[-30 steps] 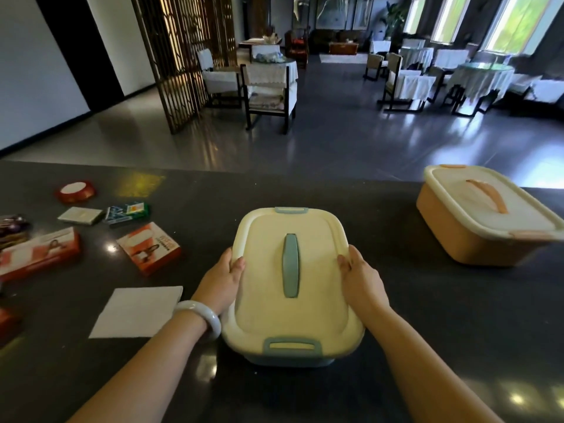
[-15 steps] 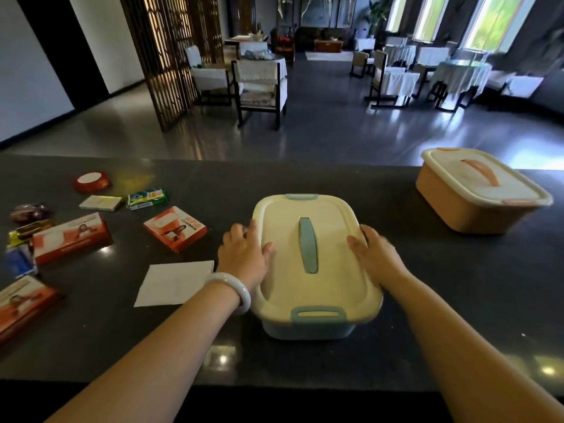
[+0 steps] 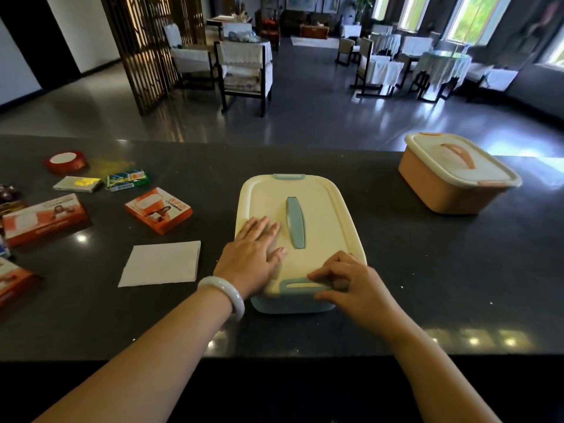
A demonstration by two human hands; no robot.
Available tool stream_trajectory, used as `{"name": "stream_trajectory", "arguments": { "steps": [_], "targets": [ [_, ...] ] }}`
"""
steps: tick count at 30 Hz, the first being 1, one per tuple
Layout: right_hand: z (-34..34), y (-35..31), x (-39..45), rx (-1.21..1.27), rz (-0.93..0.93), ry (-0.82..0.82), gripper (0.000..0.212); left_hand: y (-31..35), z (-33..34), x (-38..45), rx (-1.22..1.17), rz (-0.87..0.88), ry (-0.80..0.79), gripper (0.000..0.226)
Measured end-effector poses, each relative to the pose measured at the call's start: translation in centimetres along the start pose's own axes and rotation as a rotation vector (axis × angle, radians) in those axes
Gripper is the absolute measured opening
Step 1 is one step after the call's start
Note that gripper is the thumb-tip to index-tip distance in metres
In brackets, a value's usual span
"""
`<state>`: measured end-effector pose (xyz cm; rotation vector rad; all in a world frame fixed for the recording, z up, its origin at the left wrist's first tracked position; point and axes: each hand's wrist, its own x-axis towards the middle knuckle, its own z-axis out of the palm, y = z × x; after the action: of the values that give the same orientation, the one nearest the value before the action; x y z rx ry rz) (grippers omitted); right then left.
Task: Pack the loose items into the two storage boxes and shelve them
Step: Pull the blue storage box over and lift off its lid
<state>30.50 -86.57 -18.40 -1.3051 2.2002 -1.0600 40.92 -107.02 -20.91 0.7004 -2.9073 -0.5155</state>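
Two storage boxes are sitting on the dark bench [image 3: 396,270], both lidded. Item one, the blue box [image 3: 293,303], is standing nearest the person, centre of the bench, under a cream lid [image 3: 323,221] with a blue handle [image 3: 295,222] running along its middle. Left hand [image 3: 253,254] is lying flat on the lid beside the handle, fingers straight, pressing rather than holding. Right hand [image 3: 354,283] is curling its fingers at the near latch [image 3: 300,283], the grip apparently working the clasp; whether it is prying it up is unclear. Handling, as judged: rigid plastic, light while unfilled, smooth enough to slide on the polished surface, hence the steadying palm. Best hold for opening is the end latches; for carrying, the central handle.

Item two, the orange box [image 3: 445,190], is resting well apart to the right, untouched.

Loose stock is lying to the left: a white paper sheet [image 3: 161,264] just beside the blue box, an orange carton [image 3: 158,210], a longer orange carton [image 3: 45,218], a green packet [image 3: 128,180], a pale flat packet [image 3: 76,184], a red tape roll [image 3: 65,161]. Further pieces at the left edge are being cut off from view. Nothing is packed yet, as judged.
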Motion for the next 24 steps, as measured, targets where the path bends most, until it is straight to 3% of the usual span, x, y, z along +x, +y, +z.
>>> {"name": "stream_trajectory", "arguments": {
  "steps": [13, 19, 22, 24],
  "targets": [
    [0.4, 0.0, 0.0, -0.08, 0.01, 0.04, 0.035, 0.0, -0.3, 0.2, -0.003, 0.007, -0.068, 0.061],
    [-0.6, 0.4, 1.0, -0.024, 0.007, -0.086, 0.034, 0.3, -0.7, 0.1, 0.001, -0.005, -0.099, 0.061],
    [-1.1, 0.7, 3.5, -0.07, 0.08, 0.064, 0.025, 0.6, -0.9, -0.2, 0.032, 0.006, -0.101, 0.061],
    [-1.3, 0.8, 5.6, -0.146, 0.133, 0.128, 0.03, 0.8, -1.1, -0.8, 0.037, 0.014, -0.108, 0.063]
  ]
}}
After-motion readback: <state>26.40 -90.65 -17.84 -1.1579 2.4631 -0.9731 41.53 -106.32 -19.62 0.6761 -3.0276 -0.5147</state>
